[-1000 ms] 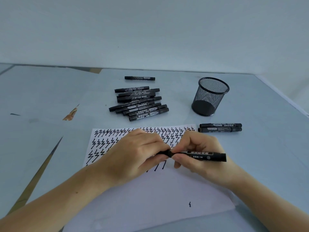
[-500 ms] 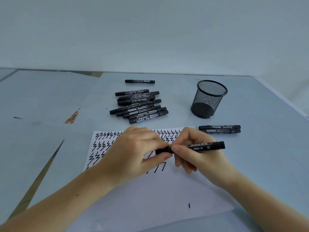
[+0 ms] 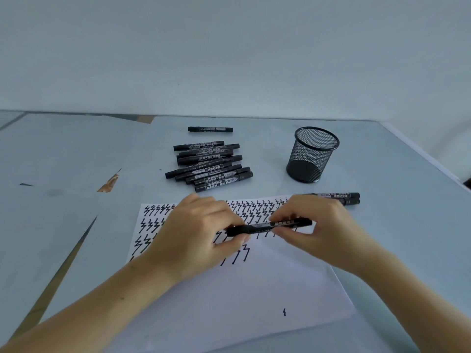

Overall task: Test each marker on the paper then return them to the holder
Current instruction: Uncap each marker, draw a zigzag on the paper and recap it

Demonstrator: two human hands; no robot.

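A black marker (image 3: 267, 226) lies level between both hands, just above the white paper (image 3: 229, 296). My left hand (image 3: 198, 235) pinches its left end, where the cap sits. My right hand (image 3: 318, 225) grips the barrel from behind. The paper carries rows of black zigzag marks across its top half. A black mesh holder (image 3: 312, 154) stands upright behind and to the right, with no marker visible in it. A pile of several black markers (image 3: 207, 166) lies behind the paper, and a single marker (image 3: 210, 129) lies farther back.
Two more markers (image 3: 341, 197) lie side by side right of the paper's top edge, partly hidden by my right hand. The grey table's right edge (image 3: 433, 159) runs close past the holder. A torn patch (image 3: 109, 183) shows brown at the left.
The marker has shifted a little to the left between my hands and lies flatter. My right hand's grip moved along the barrel. The view tilted down slightly.
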